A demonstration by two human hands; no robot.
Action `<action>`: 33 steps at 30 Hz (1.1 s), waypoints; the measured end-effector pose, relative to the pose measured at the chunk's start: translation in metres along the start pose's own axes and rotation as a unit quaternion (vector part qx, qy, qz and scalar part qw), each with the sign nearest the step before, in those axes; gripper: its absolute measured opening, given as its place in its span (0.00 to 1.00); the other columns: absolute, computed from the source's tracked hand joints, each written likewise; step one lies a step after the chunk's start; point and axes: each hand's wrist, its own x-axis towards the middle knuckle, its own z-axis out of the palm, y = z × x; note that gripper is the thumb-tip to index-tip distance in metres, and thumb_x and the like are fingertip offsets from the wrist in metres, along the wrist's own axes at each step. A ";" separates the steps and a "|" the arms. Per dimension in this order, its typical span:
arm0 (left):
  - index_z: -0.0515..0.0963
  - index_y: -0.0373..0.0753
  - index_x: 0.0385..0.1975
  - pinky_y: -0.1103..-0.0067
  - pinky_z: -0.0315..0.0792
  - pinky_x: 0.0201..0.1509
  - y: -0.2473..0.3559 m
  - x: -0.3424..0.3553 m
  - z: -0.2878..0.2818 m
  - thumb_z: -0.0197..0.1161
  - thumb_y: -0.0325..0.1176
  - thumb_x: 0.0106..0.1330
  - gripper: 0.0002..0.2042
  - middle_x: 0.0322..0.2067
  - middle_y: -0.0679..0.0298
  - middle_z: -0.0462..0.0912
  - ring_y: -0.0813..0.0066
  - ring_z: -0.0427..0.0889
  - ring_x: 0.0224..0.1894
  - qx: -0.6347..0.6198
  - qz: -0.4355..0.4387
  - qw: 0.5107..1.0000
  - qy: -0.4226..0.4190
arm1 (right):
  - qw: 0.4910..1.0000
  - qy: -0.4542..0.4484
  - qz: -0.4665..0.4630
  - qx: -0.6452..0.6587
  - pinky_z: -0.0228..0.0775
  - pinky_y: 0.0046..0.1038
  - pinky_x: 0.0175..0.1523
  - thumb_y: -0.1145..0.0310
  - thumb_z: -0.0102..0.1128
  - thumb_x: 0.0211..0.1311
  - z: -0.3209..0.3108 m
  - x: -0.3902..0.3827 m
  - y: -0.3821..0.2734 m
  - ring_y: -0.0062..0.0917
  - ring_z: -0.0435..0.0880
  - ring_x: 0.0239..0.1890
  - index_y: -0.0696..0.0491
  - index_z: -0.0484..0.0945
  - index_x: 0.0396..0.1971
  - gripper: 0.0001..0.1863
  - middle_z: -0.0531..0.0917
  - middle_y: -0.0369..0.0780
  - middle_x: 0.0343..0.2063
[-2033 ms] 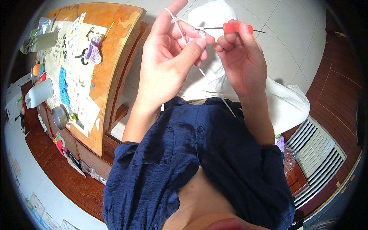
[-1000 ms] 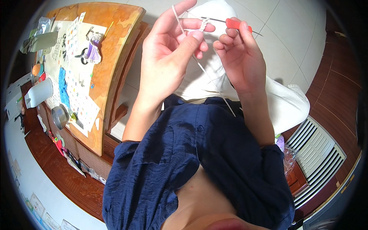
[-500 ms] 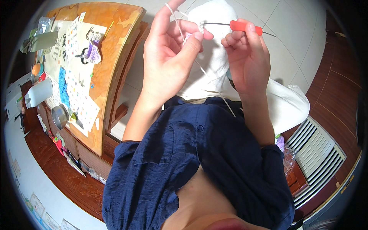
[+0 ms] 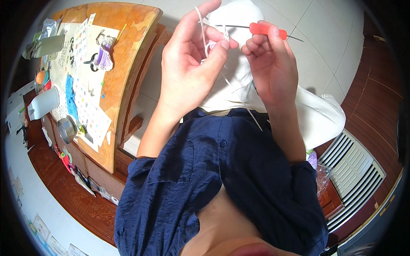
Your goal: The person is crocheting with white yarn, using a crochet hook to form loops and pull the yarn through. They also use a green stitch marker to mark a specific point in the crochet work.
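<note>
So, far left there's a wooden table (image 4: 143, 19) with a metal bowl (image 4: 67, 130), a strip of blue knitting (image 4: 71, 97), black scissors (image 4: 92, 65) and a small purple knitted piece (image 4: 103, 59) lying on it. Then the left hand (image 4: 190, 57), held up with the palm showing: index finger stuck up with white yarn (image 4: 232, 87) draped over it, thumb pinching a tiny white stitched piece (image 4: 226, 33) against the other fingers. The yarn's tail runs down across the lap to the navy shirt (image 4: 205, 147). That stitched bit sits right between the two hands, with the dark shaft of a red-handled hook (image 4: 262, 29) lying across its top, pointing left. The right hand (image 4: 271, 55) is up too, palm toward the wearer, fingers curled in, thumb and index gripping the red handle. Past it, off to the right, is a pale slatted seat (image 4: 352, 166).
</note>
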 end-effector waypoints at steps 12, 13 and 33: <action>0.54 0.30 0.69 0.86 0.71 0.46 0.000 -0.001 -0.002 0.56 0.18 0.65 0.31 0.33 0.66 0.77 0.81 0.80 0.38 -0.023 0.006 1.000 -0.001 | 0.985 0.022 -0.117 -0.127 0.74 0.24 0.45 0.62 0.51 0.73 0.009 -0.007 -0.002 0.21 0.82 0.35 0.62 0.78 0.45 0.17 0.85 0.43 0.36; 0.54 0.30 0.69 0.86 0.71 0.46 0.001 -0.001 -0.002 0.56 0.18 0.65 0.31 0.33 0.66 0.77 0.81 0.80 0.38 -0.023 0.006 1.000 -0.001 | 0.977 0.023 -0.144 -0.157 0.75 0.24 0.44 0.63 0.52 0.73 0.009 -0.007 -0.002 0.21 0.83 0.35 0.62 0.78 0.45 0.16 0.86 0.44 0.35; 0.57 0.28 0.67 0.88 0.70 0.41 0.017 -0.002 -0.004 0.55 0.16 0.64 0.29 0.32 0.66 0.78 0.81 0.81 0.37 -0.020 -0.038 0.999 -0.006 | 0.994 -0.006 -0.076 -0.079 0.68 0.29 0.49 0.61 0.46 0.74 -0.004 0.005 -0.009 0.23 0.75 0.35 0.64 0.72 0.46 0.18 0.78 0.39 0.30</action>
